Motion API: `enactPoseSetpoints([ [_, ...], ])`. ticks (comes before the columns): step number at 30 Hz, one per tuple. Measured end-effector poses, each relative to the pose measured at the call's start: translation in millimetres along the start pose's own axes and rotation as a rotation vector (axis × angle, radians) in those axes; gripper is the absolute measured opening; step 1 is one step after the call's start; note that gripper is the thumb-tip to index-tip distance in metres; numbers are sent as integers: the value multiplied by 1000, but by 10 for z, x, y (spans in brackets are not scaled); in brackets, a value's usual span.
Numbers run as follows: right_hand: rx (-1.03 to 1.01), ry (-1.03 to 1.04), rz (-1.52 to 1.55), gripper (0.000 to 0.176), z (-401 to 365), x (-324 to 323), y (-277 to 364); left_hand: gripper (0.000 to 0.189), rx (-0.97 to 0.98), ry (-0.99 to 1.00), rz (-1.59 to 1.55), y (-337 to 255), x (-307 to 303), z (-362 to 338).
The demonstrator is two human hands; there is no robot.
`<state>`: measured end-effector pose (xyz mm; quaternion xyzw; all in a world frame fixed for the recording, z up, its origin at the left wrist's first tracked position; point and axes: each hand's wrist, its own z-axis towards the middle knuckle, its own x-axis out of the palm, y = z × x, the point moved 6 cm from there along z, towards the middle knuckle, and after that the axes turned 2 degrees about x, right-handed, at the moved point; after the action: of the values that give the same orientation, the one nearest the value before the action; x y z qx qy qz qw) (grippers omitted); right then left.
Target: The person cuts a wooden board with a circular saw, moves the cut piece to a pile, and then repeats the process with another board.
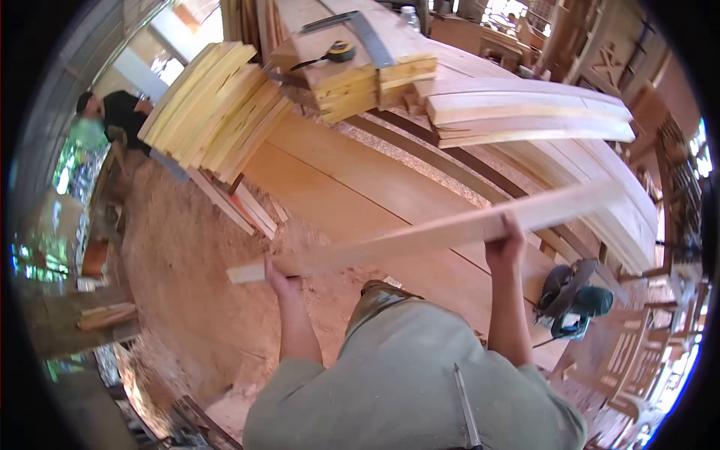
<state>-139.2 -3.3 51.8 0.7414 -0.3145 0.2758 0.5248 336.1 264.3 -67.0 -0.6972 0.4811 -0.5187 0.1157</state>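
Observation:
A long pale wooden plank (420, 236) runs across the view from lower left to upper right, lifted above the workbench. My left hand (279, 279) grips it near its left end from below. My right hand (505, 238) holds it further along, fingers curled over its near edge. Under the plank lies a wide sheet of reddish wood (352, 195) on the bench.
Stacked yellow boards (214, 112) and curved slats (525, 116) lie beyond, with a tape measure (339, 51) and a steel square (367, 34) on top. A circular saw (574, 300) sits at the right. Sawdust (180, 255) covers the left floor. Another person (112, 116) stands far left.

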Motion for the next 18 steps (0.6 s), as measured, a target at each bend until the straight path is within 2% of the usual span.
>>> enactPoseSetpoints([
  [2,-132,31,-62,58,-561,255,373,37,-41,12,2,-14,278,1],
  [4,-381,59,-154,60,-937,175,930,40,-40,116,134,-40,402,237],
  [6,-444,168,12,61,-1210,141,1342,45,-88,157,199,-93,944,128],
  [7,-446,142,2,61,-1278,48,1367,49,-122,211,251,-99,1198,88],
  [8,-470,15,-5,64,-1370,-106,1380,49,-147,215,272,-72,1303,164],
  [9,-515,-125,-6,67,-1508,-271,1379,53,-68,215,384,-51,1453,286],
  [10,-505,-128,-26,71,-1586,-379,1296,57,-12,246,501,76,1661,369],
  [12,-545,-379,-138,68,-1820,-330,1012,66,-61,257,767,219,1803,633],
  [13,-486,-404,-73,63,-1945,-219,856,74,-257,288,883,336,1986,694],
  [14,-544,-568,15,57,-2078,-472,688,79,-289,336,942,426,2096,702],
  [15,-618,-670,90,53,-2178,-449,565,77,-303,418,855,530,2167,734],
  [16,-601,-664,185,46,-2263,-468,429,77,-233,437,939,642,2159,962],
  [17,-605,-694,239,41,-2340,-446,281,71,-159,289,1108,570,2194,988],
  [18,-559,-718,317,37,-2372,-535,157,68,-64,218,1152,563,2139,1170],
])
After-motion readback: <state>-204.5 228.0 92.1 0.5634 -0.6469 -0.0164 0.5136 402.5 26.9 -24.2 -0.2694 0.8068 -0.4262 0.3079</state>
